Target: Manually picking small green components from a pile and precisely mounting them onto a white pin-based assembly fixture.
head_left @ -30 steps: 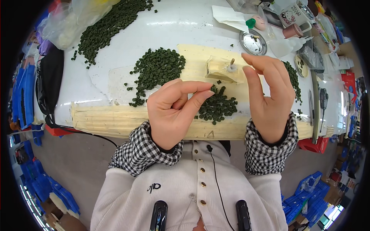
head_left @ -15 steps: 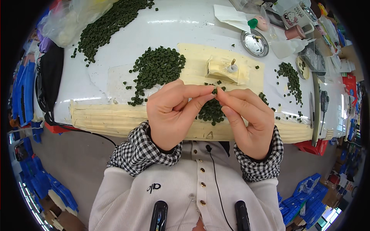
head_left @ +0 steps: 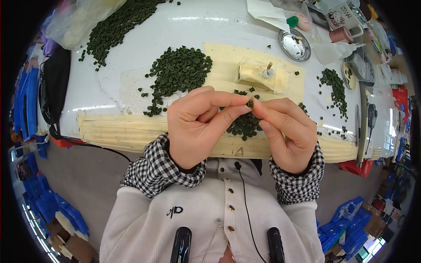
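A small dark green round part [head_left: 250, 104] is pinched between the fingertips of both hands, above the table's near edge. My left hand [head_left: 195, 125] is closed, with thumb and index finger meeting at the part from the left. From the right, the fingertips of my right hand [head_left: 291, 131] press on it, its other fingers curled. Below the hands lies a small heap of like green parts [head_left: 244, 127], partly hidden by them. Just beyond stands a yellow tape-covered block [head_left: 251, 75] with a thin brown peg and a short white cylinder.
A larger heap of green parts [head_left: 182, 70] lies left of the block, another [head_left: 334, 90] at right, and a long spread [head_left: 116, 35] at far left. A round metal dish [head_left: 294, 45], white squeeze bottle [head_left: 326, 52], mug [head_left: 344, 19] and tweezers [head_left: 357, 125] stand or lie on the right.
Both hands sit slightly farther right in the picture, still pinching the small green part. The table has shifted slightly in view as well.
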### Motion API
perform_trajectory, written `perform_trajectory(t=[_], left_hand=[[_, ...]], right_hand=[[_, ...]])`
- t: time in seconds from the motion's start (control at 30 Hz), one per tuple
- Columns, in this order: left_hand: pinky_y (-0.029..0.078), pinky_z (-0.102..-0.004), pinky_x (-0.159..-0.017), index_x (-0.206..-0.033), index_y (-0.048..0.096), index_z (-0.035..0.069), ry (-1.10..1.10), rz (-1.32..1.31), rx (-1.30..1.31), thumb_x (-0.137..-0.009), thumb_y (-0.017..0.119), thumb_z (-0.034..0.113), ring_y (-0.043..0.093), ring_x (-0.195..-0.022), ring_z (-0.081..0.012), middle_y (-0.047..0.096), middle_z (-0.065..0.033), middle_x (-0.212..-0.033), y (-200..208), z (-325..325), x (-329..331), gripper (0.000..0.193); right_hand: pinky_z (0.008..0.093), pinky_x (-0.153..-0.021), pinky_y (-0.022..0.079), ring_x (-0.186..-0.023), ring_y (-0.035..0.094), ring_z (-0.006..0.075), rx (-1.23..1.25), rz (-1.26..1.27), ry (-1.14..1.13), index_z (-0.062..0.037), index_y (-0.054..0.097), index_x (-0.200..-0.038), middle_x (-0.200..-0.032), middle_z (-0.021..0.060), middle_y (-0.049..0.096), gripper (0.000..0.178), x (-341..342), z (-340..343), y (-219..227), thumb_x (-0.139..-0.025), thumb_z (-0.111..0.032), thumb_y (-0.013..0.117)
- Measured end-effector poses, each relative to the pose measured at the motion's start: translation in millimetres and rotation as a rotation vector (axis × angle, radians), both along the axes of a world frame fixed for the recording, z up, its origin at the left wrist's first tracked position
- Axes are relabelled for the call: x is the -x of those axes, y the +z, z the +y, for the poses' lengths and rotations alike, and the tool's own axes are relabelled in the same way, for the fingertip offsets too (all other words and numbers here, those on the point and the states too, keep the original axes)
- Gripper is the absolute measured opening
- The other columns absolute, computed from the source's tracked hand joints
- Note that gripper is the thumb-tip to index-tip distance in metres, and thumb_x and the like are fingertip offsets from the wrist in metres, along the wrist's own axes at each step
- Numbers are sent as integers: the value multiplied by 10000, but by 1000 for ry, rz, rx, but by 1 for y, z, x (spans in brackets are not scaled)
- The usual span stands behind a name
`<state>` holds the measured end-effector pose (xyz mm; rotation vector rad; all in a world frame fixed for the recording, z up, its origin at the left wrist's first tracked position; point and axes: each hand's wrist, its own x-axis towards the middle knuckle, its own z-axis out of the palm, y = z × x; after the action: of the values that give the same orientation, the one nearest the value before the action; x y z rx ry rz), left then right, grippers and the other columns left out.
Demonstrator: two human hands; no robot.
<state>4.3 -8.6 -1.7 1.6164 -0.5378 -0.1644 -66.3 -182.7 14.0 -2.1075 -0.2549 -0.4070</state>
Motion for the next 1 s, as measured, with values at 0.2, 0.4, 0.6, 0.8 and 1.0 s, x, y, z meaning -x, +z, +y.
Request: perform_trajectory(t=[0.2, 0.4, 0.6, 0.8, 1.0], left_hand=[[281, -205, -481, -928, 716, 27, 19, -21, -17, -750, 731, 2, 332, -503, -40, 417, 43, -550, 0, 0, 0, 181], [276, -206, -479, -926, 717, 28, 26, -44, -18, -748, 732, 5, 329, -498, -42, 409, 44, -547, -1, 0, 0, 180], [276, -213, -476, -925, 716, 26, 25, -47, -27, -747, 733, 6, 330, -496, -45, 401, 42, -542, 0, -1, 0, 180], [279, -217, -477, -919, 717, 30, -1, -70, -37, -749, 729, -1, 332, -502, -48, 380, 41, -539, -2, 1, 0, 173], [282, -214, -485, -921, 717, 29, -14, -20, -14, -753, 723, -6, 326, -509, -48, 358, 45, -536, -2, 0, 1, 172]], right_hand=[[263, -686, 499, -784, 620, 204, -37, 12, 8, 0, 666, -1084, -947, 122, 647, 309, -1, -1, -3, -777, 32, 655], [263, -692, 501, -790, 623, 203, -48, 10, 5, 0, 667, -1082, -952, 124, 649, 307, -1, -1, -3, -777, 34, 654], [264, -688, 503, -789, 625, 206, -50, 3, 7, -1, 667, -1080, -952, 125, 649, 302, 0, -2, -5, -780, 35, 653], [267, -670, 504, -777, 624, 209, -2, -20, 30, -3, 668, -1078, -934, 121, 648, 318, 0, -2, -3, -763, 46, 670], [275, -653, 506, -761, 623, 218, 64, -84, 41, -1, 662, -1085, -924, 117, 645, 351, -1, -1, -4, -739, 60, 683]])
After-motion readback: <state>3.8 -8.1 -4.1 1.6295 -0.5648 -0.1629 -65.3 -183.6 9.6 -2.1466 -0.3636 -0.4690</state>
